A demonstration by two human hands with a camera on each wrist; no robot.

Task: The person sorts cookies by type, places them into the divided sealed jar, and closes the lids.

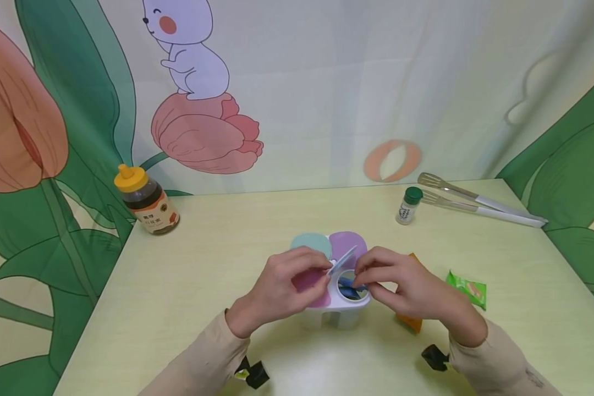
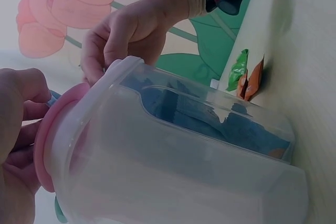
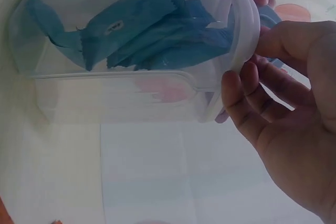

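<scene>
Two hands at the open corner of a four-part container

Landmark: the clear-walled container (image 2: 173, 182) with the white top, upright on the table. Its near-right compartment is open. Blue packets (image 3: 131, 30) lie inside that compartment, some up near its mouth.

Left hand (image 1: 292, 280), over the container's left side, pinches the edge of the blue lid (image 1: 344, 259), which stands tilted beside the opening. Right hand (image 1: 406, 280) has its fingertips at the opening's right edge, thumb against the white rim (image 3: 247, 30); cannot tell whether they grip a packet or only the rim.

The other lids, teal (image 1: 311, 243), purple (image 1: 347, 242) and pink (image 1: 320, 301), sit closed.

Right of the container: orange packet (image 1: 410, 323), partly behind the right hand; green packet (image 1: 467, 289) further out.

Step in hand, my reading: working at the uncovered compartment. Next move likely calls for a steady lid and fingertips clear of the rim.
</scene>
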